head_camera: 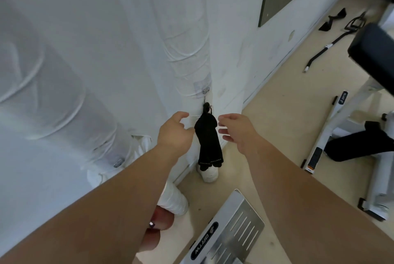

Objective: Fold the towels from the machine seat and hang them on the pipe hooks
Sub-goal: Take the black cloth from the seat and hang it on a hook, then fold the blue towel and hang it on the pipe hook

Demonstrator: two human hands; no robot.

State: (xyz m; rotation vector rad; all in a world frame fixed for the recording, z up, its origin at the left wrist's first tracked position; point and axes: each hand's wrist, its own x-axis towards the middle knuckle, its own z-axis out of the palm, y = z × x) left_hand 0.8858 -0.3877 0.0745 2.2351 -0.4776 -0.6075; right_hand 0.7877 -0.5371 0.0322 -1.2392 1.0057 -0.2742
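- Black towel point(208, 140) folded into a narrow bundle, hanging by its top from a small metal hook point(205, 98) on the white wrapped pipe point(187, 57).
- Lower end of the towel dangling free just above the pipe's foot point(210, 175) at the floor, a line of small pale lettering across the hem.
- Left hand point(173, 133) just beside the towel's left edge, fingers loosely curled and slightly apart, thumb side near the cloth; contact with the fabric cannot be told.
- Right hand point(236, 128) on the towel's right side, fingers spread and gently bent toward it, a clear gap between fingertips and cloth.
- Neither hand gripping anything; both forearms reaching in from the bottom of the view.
- A second wrapped pipe point(64, 97) at left with another metal hook point(118, 162), bare.
- Beige floor point(277, 114) to the right, white machine frame point(332, 127) and a black padded seat point(375, 54) at the far right.
- Ribbed metal footplate point(232, 227) with a logo at the bottom centre.
- Black straps and a bar handle point(328, 46) lying on the floor near the wall, top right.
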